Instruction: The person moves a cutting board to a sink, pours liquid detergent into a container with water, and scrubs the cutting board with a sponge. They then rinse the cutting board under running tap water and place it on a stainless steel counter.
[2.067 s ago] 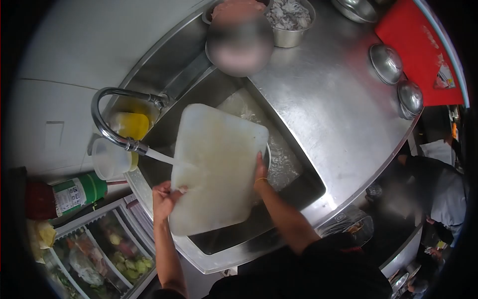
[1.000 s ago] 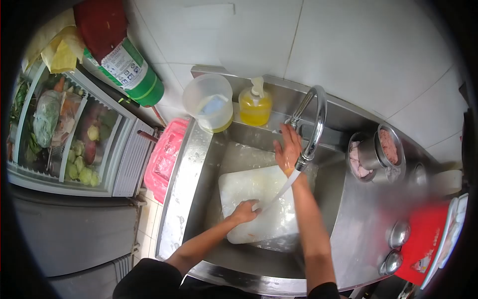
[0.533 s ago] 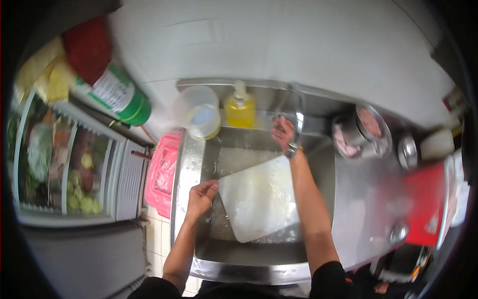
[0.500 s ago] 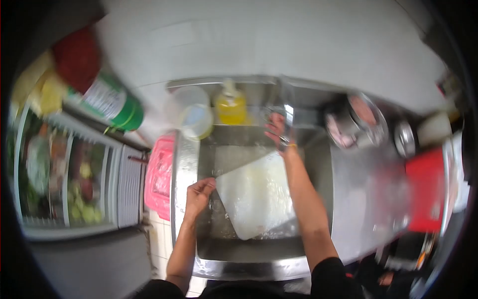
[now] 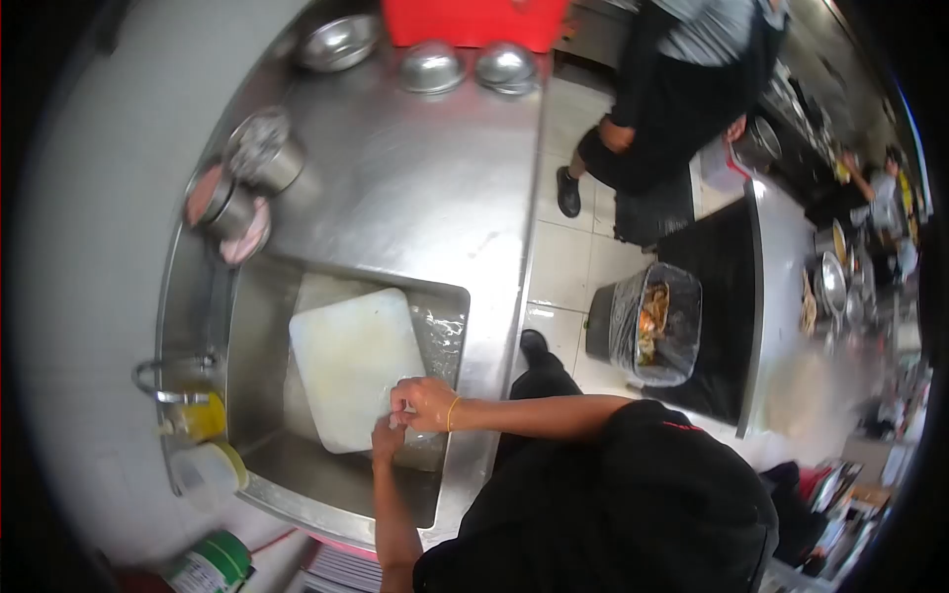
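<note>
A white cutting board (image 5: 358, 346) lies tilted in the steel sink (image 5: 259, 395), with some water around it. My right hand (image 5: 427, 403), a yellow band at its wrist, is over the board's near edge with its fingers curled in. Against its fingertips is my left hand (image 5: 388, 437), its fingers also drawn together. Whether they grip the board's edge or anything small between them is hidden. The faucet (image 5: 178, 397) and a bottle of yellow liquid (image 5: 205, 417) are at the sink's left rim.
A steel counter (image 5: 415, 178) extends beyond the sink, bearing metal bowls (image 5: 432, 67), steel pots (image 5: 265, 153) and a red container (image 5: 474, 22). To the right are a lined trash bin (image 5: 652, 326) and a standing person (image 5: 682, 99). A clear tub (image 5: 208, 474) sits at the sink's corner.
My view has swung to the right, bringing the aisle and a person into sight. My right hand has left the faucet and come together with my left hand near the board's edge.
</note>
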